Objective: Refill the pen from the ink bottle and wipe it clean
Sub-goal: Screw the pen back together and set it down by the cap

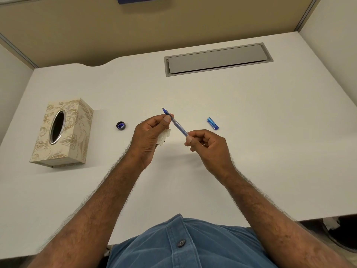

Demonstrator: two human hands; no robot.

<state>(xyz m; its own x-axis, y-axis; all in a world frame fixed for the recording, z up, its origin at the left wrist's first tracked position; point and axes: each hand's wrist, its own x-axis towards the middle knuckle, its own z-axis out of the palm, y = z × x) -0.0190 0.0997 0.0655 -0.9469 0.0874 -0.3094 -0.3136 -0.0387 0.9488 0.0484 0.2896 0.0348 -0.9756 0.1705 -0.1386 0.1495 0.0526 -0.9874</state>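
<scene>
Head view: your left hand pinches the blue pen near its nib end between thumb and fingers, with a crumpled piece of tissue tucked under the palm. Your right hand grips the pen's rear end with curled fingers. The pen sits above the white desk, nib pointing up and away to the left. The ink bottle cap lies left of your hands, the pen cap to the right, the patterned tissue box far left.
</scene>
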